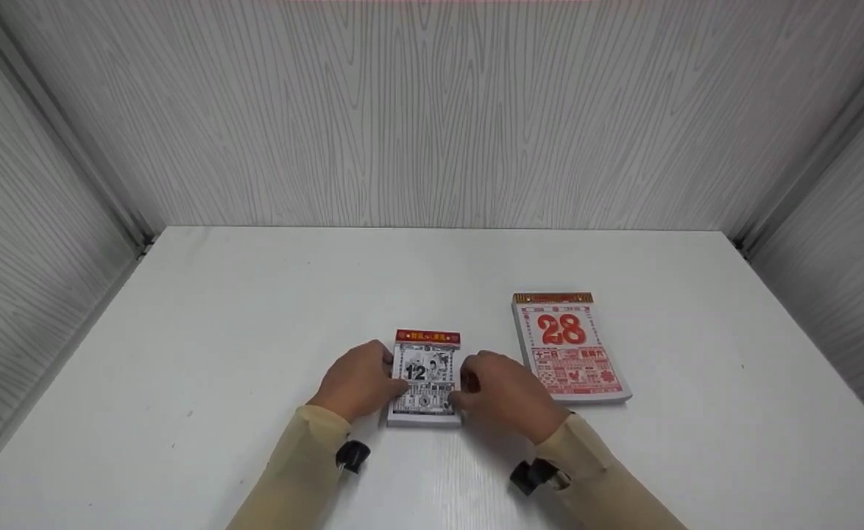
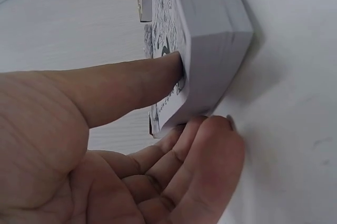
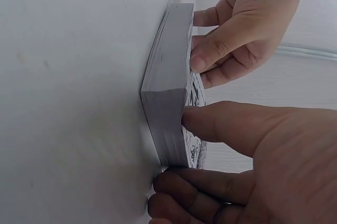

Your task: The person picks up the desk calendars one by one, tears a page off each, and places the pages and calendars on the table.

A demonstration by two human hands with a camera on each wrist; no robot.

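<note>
A white table (image 1: 255,331) fills the lower two thirds of the head view, closed in by pale wood-grain walls (image 1: 432,110) at the back and on both sides.

To the right of centre a larger tear-off calendar (image 1: 570,347) lies flat on the table, its top sheet showing a big red 28 under a red and gold header strip. It sits just beside the right hand, apart from it.

In the lower middle of the frame lies the smaller calendar pad (image 1: 425,379), a thick block of sheets with a red header at its far end and a black-printed top page reading 12. It lies flat on the table, directly between the two hands, header pointing away from the person.

The left hand (image 1: 359,379) holds the pad's left edge. In the left wrist view its thumb (image 2: 131,84) lies on the printed top sheet while the curled fingers (image 2: 210,150) sit against the side of the pad (image 2: 216,34) near its lower corner, so the hand pinches the pad.

The right hand (image 1: 507,394) holds the right edge in the same way. The right wrist view shows its thumb (image 3: 226,124) pressing on the top page at the pad's (image 3: 168,103) near corner and its fingers (image 3: 184,192) curled at the side, down by the table.

Both forearms wear tan sleeves (image 1: 307,464), each with a small black camera mount (image 1: 352,455) at the wrist.
</note>
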